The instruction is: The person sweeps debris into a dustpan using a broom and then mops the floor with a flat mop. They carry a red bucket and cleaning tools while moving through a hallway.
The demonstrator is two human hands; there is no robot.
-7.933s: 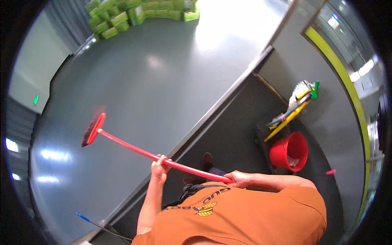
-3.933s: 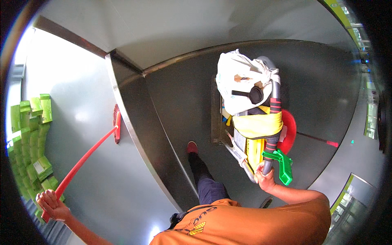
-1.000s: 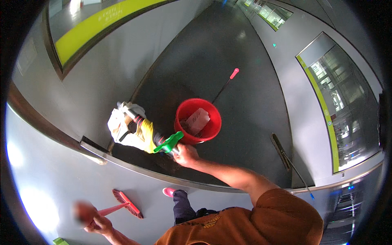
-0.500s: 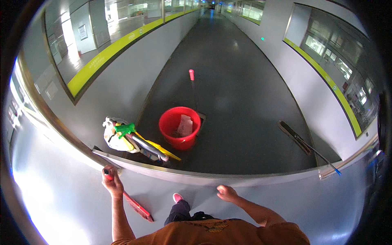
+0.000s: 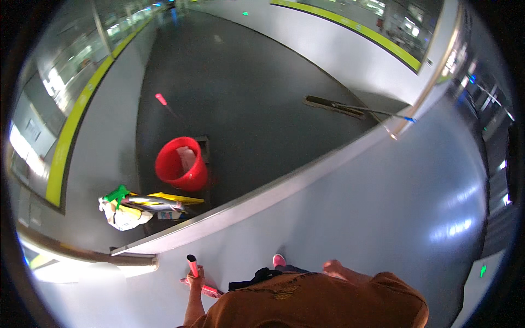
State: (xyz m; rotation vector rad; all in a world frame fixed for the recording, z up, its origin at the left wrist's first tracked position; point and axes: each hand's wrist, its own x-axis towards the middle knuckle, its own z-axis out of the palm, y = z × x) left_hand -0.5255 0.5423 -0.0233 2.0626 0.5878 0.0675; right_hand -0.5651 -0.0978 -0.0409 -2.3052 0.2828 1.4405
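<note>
My left hand (image 5: 196, 277) is closed round the red handle of a broom (image 5: 192, 265), whose black-capped end points up. The red broom head (image 5: 212, 292) rests near the grey floor, just beyond my body. Close to my chest on the right, my right hand (image 5: 332, 268) is curled shut, with nothing seen in it; my sleeve hides part of that forearm. A pink shoe (image 5: 279, 259) shows between the hands. Ahead, past a low metal-edged barrier (image 5: 235, 216), stands a red bucket (image 5: 168, 164) with pale cloth or paper (image 5: 186, 158) inside.
Left of the bucket lies a white bag (image 5: 127, 220) with a green tool (image 5: 116, 194) and a yellow piece (image 5: 175, 198). A pink-tipped handle (image 5: 161, 99) stands behind the bucket. On the right, a long flat mop (image 5: 328, 105) leans its pole over the barrier. Walls flank the dark floor.
My view has turned right, so the bucket, bag and mop sit further left. My left hand, still gripping the broom, and my right hand are now closer to my body.
</note>
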